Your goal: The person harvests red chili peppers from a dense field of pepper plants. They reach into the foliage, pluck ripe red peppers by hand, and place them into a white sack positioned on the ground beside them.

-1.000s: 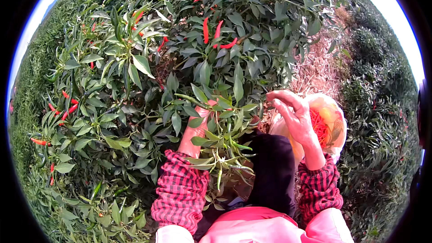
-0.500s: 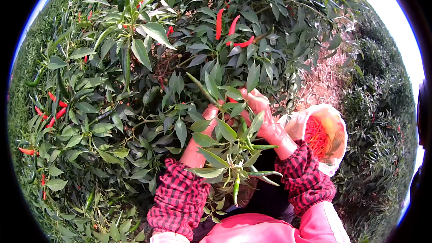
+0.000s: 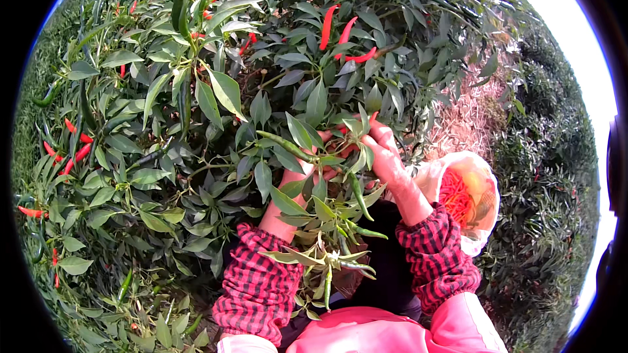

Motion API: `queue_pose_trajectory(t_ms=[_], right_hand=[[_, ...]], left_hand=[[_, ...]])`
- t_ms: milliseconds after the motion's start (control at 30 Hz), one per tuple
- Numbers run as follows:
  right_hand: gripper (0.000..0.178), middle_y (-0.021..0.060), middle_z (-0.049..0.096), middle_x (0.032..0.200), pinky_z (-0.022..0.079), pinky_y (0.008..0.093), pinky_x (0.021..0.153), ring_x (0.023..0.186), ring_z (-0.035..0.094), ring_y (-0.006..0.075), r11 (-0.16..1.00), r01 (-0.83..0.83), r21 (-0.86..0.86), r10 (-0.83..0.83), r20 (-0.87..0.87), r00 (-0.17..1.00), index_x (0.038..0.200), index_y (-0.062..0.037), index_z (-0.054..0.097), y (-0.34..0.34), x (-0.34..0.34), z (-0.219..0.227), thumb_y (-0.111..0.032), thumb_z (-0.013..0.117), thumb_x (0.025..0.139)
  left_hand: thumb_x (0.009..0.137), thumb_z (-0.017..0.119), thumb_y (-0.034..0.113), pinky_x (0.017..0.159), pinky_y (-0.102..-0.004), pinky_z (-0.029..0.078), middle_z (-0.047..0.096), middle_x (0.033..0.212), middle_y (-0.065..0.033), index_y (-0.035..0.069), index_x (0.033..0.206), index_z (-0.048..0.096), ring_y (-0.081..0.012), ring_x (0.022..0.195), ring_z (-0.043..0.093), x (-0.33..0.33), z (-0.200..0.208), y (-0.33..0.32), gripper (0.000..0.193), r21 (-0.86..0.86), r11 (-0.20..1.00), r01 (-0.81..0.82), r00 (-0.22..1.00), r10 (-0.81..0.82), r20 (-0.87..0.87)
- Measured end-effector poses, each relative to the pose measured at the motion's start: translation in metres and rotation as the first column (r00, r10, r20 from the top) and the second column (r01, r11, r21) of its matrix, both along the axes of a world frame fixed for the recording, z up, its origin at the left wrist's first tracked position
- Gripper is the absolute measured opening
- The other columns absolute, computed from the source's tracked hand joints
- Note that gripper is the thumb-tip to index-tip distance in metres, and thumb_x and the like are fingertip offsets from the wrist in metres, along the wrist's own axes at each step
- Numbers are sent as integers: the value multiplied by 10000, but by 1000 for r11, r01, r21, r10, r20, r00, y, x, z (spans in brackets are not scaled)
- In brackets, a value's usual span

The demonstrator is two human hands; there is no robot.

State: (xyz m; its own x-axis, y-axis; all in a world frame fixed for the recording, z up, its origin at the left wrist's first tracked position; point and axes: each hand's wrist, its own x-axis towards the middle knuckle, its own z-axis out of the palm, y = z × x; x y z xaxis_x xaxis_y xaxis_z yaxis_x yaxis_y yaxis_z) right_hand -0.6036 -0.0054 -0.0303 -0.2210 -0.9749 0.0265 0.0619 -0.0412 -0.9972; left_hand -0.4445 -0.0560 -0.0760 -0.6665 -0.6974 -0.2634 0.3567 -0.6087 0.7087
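My left hand [image 3: 302, 171] reaches into a chili pepper plant, its fingers mostly hidden behind leaves and a green chili [image 3: 288, 146]. Opposite it, my right hand [image 3: 384, 150] has its fingers curled in among the leaves. A bit of a red chili [image 3: 373, 117] shows at these fingertips. Another piece of red [image 3: 343, 130] peeks out between the two hands, partly covered by leaves. Below them a leafy branch [image 3: 324, 209] hangs over my lap, bearing several green chilies [image 3: 359, 196].
Beside my right forearm stands a pale, open-mouthed bag [image 3: 487, 222] holding many red chilies [image 3: 456, 196]. More red chilies hang farther ahead [image 3: 327, 27] and at the left [image 3: 78, 157]. Dry, straw-strewn ground [image 3: 464, 114] runs along the right, with another green row [image 3: 549, 157] beyond.
The branch between my hands has tipped, and its green chilies have shifted left and swung lower. My right hand has moved slightly, its fingers now deeper among the leaves.
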Motion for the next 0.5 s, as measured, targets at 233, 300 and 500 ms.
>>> queue_pose_trajectory(t_ms=[233,300,500], right_hand=[[235,49,649,926,460,264,787,853,581,102,994,-33,105,21,107,994,1064,-5,614,-2,0,0,-167,561,902],[230,22,642,878,460,264,772,822,574,94,987,30,160,-61,198,978,1047,-20,621,-2,5,-1,-196,561,913],[193,-9,626,823,439,218,607,687,539,50,999,20,29,-25,213,977,1012,-21,626,-3,-10,-12,-182,572,922]], left_hand=[[948,468,449,520,-239,460,646,974,-72,60,1236,519,-131,750,613,2,-20,-3,486,-44,999,-18,977,8,-212],[945,482,432,536,-248,467,644,1001,-71,66,1224,536,-128,781,613,2,-10,-8,463,-88,996,33,986,-47,-158],[954,523,280,545,-251,490,640,1040,-54,63,1196,589,-109,759,621,-8,-12,4,331,62,997,53,937,-28,-347]])
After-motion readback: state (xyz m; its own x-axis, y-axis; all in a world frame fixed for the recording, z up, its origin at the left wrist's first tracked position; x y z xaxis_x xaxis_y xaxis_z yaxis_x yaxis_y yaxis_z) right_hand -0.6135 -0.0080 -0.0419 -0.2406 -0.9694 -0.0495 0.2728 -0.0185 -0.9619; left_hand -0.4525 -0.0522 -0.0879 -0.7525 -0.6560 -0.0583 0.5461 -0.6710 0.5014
